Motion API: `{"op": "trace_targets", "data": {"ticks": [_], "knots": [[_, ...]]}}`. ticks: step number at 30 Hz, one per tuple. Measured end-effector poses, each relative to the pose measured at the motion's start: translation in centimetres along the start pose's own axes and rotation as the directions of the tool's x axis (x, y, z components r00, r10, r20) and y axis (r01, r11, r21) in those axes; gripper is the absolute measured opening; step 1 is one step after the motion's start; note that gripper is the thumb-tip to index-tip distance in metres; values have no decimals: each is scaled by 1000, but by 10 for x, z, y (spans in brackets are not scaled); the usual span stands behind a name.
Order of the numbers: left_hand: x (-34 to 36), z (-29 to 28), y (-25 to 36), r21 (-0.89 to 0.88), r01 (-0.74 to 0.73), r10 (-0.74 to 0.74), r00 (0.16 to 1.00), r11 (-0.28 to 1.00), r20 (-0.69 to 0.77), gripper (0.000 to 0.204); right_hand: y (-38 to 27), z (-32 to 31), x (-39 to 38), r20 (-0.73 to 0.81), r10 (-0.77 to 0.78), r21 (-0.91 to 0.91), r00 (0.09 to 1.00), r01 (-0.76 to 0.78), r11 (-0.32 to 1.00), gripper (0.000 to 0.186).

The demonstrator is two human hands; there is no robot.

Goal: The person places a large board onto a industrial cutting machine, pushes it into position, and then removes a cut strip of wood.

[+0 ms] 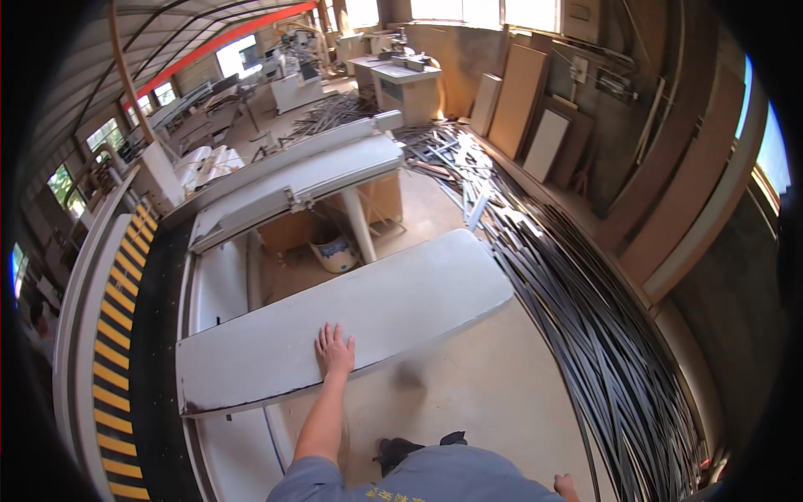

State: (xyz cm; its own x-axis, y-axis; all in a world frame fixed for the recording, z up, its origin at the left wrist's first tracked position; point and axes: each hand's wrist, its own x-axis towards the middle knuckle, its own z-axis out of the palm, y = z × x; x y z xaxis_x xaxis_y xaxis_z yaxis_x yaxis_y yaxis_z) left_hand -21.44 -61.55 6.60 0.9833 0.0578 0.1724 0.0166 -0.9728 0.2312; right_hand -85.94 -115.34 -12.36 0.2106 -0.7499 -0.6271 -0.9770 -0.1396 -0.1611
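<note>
While the yellow-and-black striped machine edge (115, 337) runs at nine o'clock, the long pale-grey flat board (410, 289) lies to its right, spanning eight to three o'clock; laying-down judged done, the hand's release outstanding. At seven o'clock the bare left hand (336, 355) rests on the board, fingers slightly apart. At five, the bare right hand (565, 487) is off it, finger state cannot be told.

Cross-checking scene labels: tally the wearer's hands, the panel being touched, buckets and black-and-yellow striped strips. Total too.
Hands: 2 (left hand flat on the panel, right hand at the lower edge)
Long pale panel: 1
Bucket: 1
Striped strip: 1
Total: 5
</note>
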Motion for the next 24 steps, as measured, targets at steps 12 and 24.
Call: {"op": "trace_targets", "data": {"ticks": [12, 24], "knots": [[207, 111, 249, 52, 7, -5, 999, 999, -46, 57, -77, -63, 101, 255, -98, 250, 962, 32, 968, 48], [259, 95, 260, 50, 388, -385, 921, 920, -53, 49, -312, -304, 307, 320, -203, -125, 925, 254, 959, 53]]}}
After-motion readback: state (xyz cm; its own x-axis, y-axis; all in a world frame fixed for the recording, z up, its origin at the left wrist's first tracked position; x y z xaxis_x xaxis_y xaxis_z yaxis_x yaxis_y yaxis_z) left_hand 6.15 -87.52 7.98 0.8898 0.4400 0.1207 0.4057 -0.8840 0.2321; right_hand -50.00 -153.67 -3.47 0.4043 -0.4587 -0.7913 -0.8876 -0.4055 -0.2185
